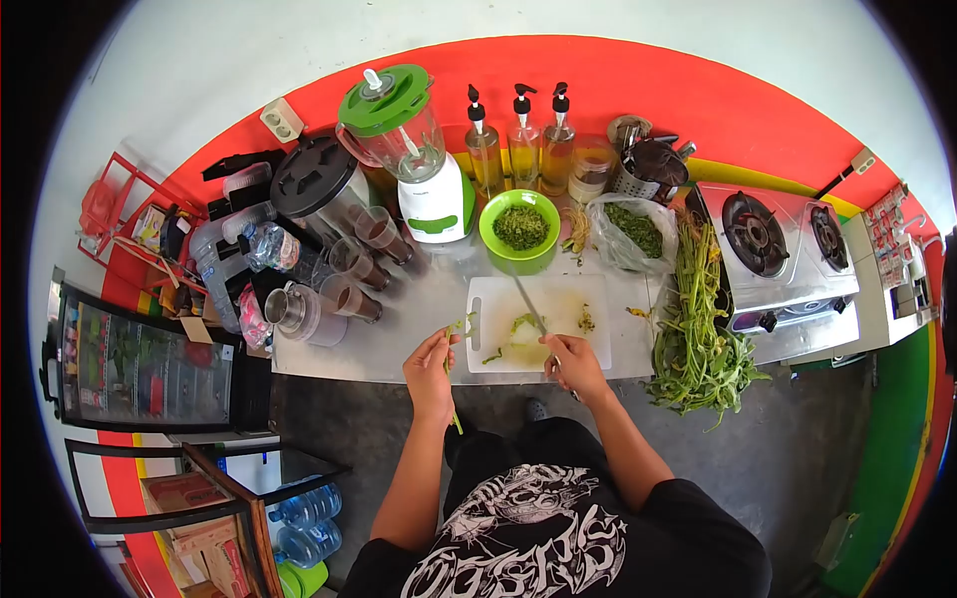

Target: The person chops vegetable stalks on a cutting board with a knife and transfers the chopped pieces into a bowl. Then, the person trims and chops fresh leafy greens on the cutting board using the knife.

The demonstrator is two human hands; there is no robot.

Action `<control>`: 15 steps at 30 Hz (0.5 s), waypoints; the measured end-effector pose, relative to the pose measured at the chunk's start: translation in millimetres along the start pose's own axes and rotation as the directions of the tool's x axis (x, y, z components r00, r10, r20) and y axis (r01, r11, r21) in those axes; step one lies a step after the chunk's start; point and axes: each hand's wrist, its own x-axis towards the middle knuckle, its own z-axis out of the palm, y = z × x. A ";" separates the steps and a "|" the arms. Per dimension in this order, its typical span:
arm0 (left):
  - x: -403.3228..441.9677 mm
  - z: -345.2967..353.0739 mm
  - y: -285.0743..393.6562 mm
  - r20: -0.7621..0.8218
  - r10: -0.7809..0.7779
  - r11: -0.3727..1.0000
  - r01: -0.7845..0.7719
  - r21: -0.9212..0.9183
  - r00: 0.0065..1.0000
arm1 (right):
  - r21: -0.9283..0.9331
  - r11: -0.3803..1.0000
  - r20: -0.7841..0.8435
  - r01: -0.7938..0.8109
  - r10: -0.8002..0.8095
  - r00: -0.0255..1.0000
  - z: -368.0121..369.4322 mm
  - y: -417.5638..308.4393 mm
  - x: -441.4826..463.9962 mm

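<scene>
My left hand (431, 371) is closed around a thin green stalk (456, 423), just in front of the counter's edge. Bits of green show above its fingertips, and the stalk's lower end sticks out below. In my right hand (575, 365) is a knife (529, 301), its blade slanting up and left over the white cutting board (591, 351). Cut greens (586, 318) and a pale, wet-looking patch lie on the board. Behind it stands a green bowl (519, 261) holding finely chopped greens (520, 228).
Long leafy stalks (698, 329) hang over the front edge beside the gas stove (778, 249). A plastic bag of greens (638, 227), a blender (409, 149) and several pump bottles (523, 145) line the back. Dark-filled cups (351, 299) and a metal jug (289, 311) stand left.
</scene>
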 end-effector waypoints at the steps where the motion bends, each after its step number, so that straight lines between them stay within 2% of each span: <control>1: -0.3 1.4 0.5 -0.004 0.004 1.000 -0.004 -0.004 1.000 | -0.005 1.000 0.005 0.003 -0.003 1.000 -0.4 -7.7 -5.8; 3: -1.1 6.7 2.0 0.095 0.031 0.999 -0.030 -0.011 0.995 | 0.094 0.993 0.037 0.070 -0.073 0.997 -0.6 -21.3 -17.5; 4: -1.1 8.8 3.2 0.097 0.038 0.999 -0.037 -0.013 0.995 | 0.093 0.993 0.038 0.077 -0.081 0.996 -0.1 -27.7 -23.4; 6: -1.1 14.8 6.7 0.177 0.003 0.997 -0.017 0.079 0.984 | 0.067 0.990 0.171 0.125 -0.135 0.976 1.5 -39.3 -35.5; 7: -2.1 18.2 9.3 0.187 0.010 0.997 -0.024 0.077 0.982 | 0.069 0.988 0.164 0.135 -0.145 0.976 2.9 -43.8 -41.8; 9: -5.8 25.9 15.8 0.300 0.003 0.982 -0.060 0.180 0.954 | 0.013 0.992 0.289 0.125 -0.124 0.949 6.2 -50.7 -52.4; 10: -6.6 28.7 18.4 0.336 -0.027 0.981 -0.040 0.192 0.942 | 0.042 0.994 0.351 0.104 -0.112 0.930 5.8 -52.7 -54.9; 11: -7.8 32.9 21.7 0.347 -0.020 0.981 -0.049 0.189 0.938 | 0.043 0.992 0.344 0.116 -0.124 0.931 7.0 -52.1 -55.9; 13: -9.7 40.3 28.2 0.467 -0.024 0.965 -0.101 0.241 0.884 | 0.127 0.988 0.385 0.093 -0.136 0.913 11.2 -46.8 -56.0; 14: -9.2 43.0 29.7 0.484 -0.044 0.963 -0.092 0.253 0.874 | 0.218 0.973 0.408 0.079 -0.165 0.898 12.7 -43.2 -54.3; 15: -8.2 44.5 30.1 0.488 -0.042 0.963 -0.095 0.254 0.872 | 0.220 0.972 0.405 0.084 -0.169 0.899 15.3 -44.8 -55.6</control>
